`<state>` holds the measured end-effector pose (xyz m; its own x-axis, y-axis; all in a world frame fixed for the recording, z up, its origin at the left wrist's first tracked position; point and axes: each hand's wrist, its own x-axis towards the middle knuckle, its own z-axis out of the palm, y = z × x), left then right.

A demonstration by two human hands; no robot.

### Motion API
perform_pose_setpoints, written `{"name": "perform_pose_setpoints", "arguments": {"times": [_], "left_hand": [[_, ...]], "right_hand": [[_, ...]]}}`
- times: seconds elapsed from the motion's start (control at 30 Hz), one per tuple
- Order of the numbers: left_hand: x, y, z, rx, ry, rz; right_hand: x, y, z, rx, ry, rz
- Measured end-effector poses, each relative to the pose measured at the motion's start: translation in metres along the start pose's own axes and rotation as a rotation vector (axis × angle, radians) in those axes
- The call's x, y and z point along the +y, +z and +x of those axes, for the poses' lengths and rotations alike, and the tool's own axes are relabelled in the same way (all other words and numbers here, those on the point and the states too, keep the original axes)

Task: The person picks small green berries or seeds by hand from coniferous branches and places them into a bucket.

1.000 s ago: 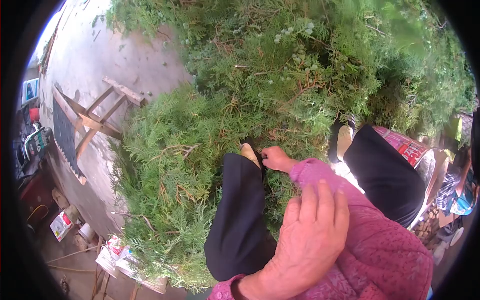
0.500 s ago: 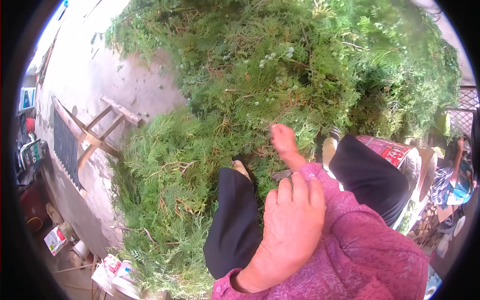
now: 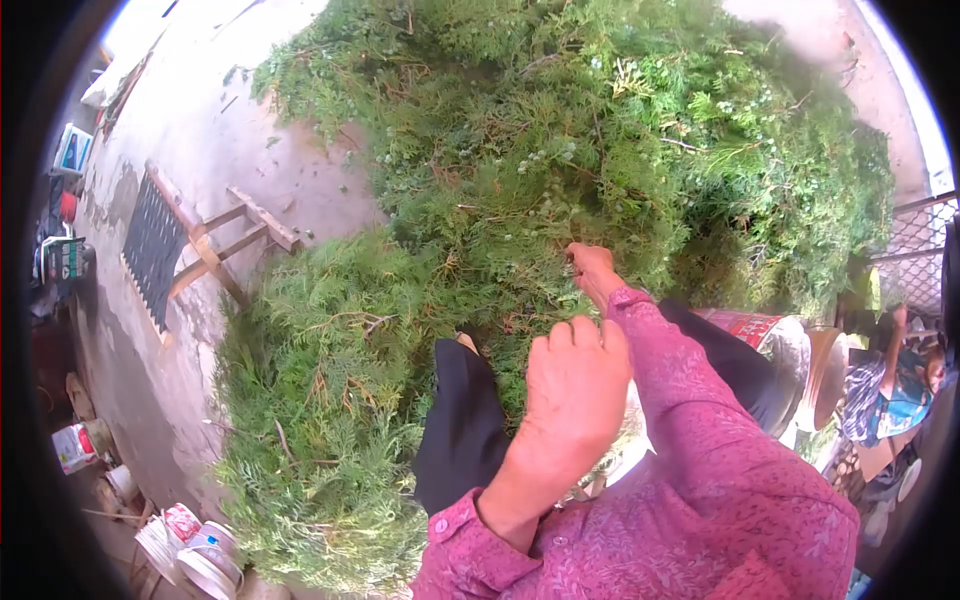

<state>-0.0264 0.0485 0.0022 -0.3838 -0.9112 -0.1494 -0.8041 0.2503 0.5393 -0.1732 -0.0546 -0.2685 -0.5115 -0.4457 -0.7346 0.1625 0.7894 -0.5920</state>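
Observation:
A wide heap of cut green conifer branches [image 3: 480,190] covers the ground in front of me. My left hand [image 3: 575,385] is raised near the body, back of the hand up, its fingers curled inward; whatever they may hold is hidden beneath. Beyond it, my right hand [image 3: 592,270] reaches out to the branches at the middle of the heap. Its fingers are bent together at the greenery, and what lies between them is too small to tell.
A folding stool [image 3: 210,250] lies on its side at the left. White buckets [image 3: 190,550] stand at the lower left, and another bucket [image 3: 785,350] is at the right. A person [image 3: 895,385] sits at the far right, near a mesh fence [image 3: 915,240].
My right hand has reached further out, to the right, with the sleeve more extended. My left hand has shifted slightly up and left. The camera view has turned a little.

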Motion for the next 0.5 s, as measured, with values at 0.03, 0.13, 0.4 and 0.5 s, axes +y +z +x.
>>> {"name": "perform_pose_setpoints", "arguments": {"times": [0.03,0.13,0.4,0.5], "left_hand": [[0.001,-0.002,-0.001,0.015,0.005,-0.003],[0.009,-0.004,-0.002,0.017,0.030,-0.124],[0.034,0.012,0.010,0.193,-0.125,-0.779],[0.037,0.010,0.016,0.105,-0.300,-1.245]], "right_hand": [[-0.006,-0.010,-0.002,-0.078,0.001,0.051],[-0.048,-0.043,-0.036,-0.418,0.148,0.182],[-0.131,-0.107,-0.197,-0.712,-0.431,0.312],[-0.119,-0.114,-0.226,-0.459,-0.888,0.059]]}}
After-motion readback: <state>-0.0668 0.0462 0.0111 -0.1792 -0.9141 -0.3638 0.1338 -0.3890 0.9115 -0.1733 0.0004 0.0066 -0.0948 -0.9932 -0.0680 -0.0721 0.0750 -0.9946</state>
